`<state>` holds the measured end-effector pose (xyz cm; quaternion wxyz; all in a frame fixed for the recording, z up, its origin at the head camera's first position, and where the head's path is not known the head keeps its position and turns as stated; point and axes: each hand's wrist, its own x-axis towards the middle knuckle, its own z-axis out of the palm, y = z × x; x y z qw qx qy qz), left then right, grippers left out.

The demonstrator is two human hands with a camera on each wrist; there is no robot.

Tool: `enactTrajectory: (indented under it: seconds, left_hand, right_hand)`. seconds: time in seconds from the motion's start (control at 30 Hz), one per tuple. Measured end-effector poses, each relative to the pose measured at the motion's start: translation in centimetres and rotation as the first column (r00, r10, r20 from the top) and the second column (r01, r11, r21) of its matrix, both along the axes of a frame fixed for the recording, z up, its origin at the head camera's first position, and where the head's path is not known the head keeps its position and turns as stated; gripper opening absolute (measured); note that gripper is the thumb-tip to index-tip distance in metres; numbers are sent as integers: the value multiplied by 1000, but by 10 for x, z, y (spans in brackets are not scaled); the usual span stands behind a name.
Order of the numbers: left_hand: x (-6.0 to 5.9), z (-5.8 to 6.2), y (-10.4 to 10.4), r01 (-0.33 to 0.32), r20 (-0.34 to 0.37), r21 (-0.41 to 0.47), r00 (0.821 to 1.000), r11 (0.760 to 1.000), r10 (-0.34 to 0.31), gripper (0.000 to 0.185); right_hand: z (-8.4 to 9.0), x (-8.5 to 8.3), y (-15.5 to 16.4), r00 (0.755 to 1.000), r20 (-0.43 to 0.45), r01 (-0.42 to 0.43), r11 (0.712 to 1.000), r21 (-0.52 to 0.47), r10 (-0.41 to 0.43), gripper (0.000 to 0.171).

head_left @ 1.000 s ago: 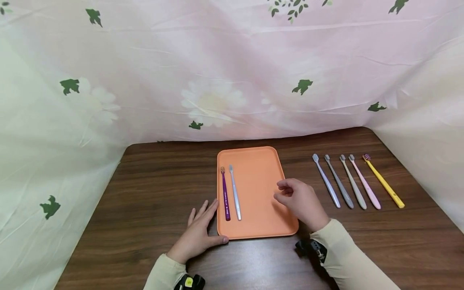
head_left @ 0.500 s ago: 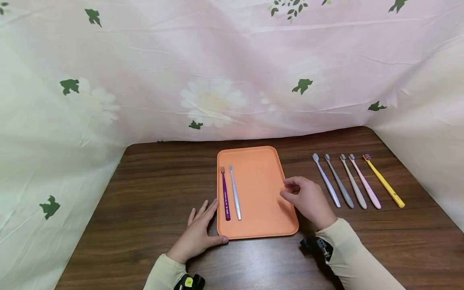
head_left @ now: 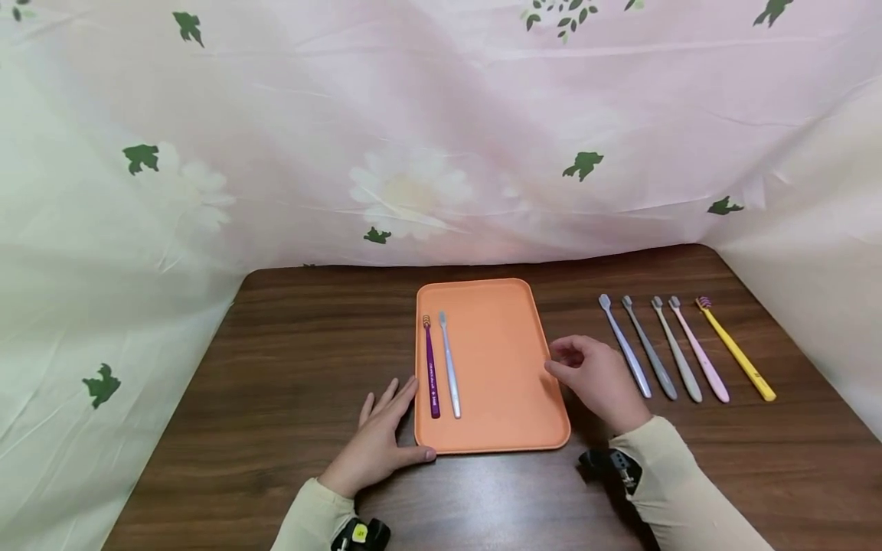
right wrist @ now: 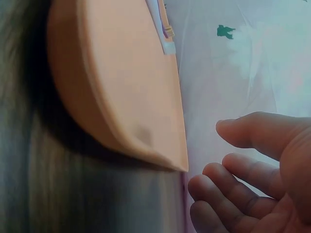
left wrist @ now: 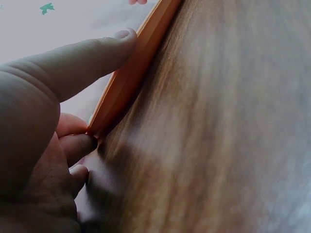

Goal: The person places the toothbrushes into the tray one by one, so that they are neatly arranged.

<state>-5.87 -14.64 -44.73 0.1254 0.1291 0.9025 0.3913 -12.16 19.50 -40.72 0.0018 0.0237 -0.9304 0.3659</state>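
Observation:
An orange tray (head_left: 496,367) lies on the wooden table, carrying a purple toothbrush (head_left: 431,375) and a white-blue toothbrush (head_left: 450,371) side by side near its left rim. My left hand (head_left: 375,448) rests against the tray's near left corner, fingers spread and fairly straight. In the left wrist view its thumb (left wrist: 104,56) lies along the tray's side (left wrist: 129,73). Beside the tray's right rim hovers my right hand (head_left: 599,379), loosely curled. The right wrist view shows nothing between its thumb (right wrist: 252,130) and fingers (right wrist: 228,194), apart from the tray.
Several toothbrushes lie in a slanted row to the right: lavender (head_left: 625,348), dark grey (head_left: 651,349), grey-green (head_left: 678,352), pink (head_left: 700,352) and yellow (head_left: 737,352). A floral cloth (head_left: 413,115) hangs behind the table and along both sides.
My right hand has moved rightward, from above the tray to its right rim. The left hand and the toothbrushes stay in place. The head view has shifted slightly.

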Motion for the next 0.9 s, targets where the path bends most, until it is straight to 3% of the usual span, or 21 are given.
enactTrajectory:
  seconds: [0.2,0.7,0.9]
  left_hand:
    - [0,1,0,-2,6,0,1000,1000,2,106]
    - [1,3,0,-6,-10,-5,1000,1000,6,107]
    - [1,2,-1,1,-9,4,1000,1000,-1,106]
  right_hand:
    - [1,-3,9,999,-42,19,1000,13,-19,35]
    - [10,-6,23,999,-23,30,1000,6,-30,41]
    - [10,-7,34,997,-27,70,997,23,-69,44]
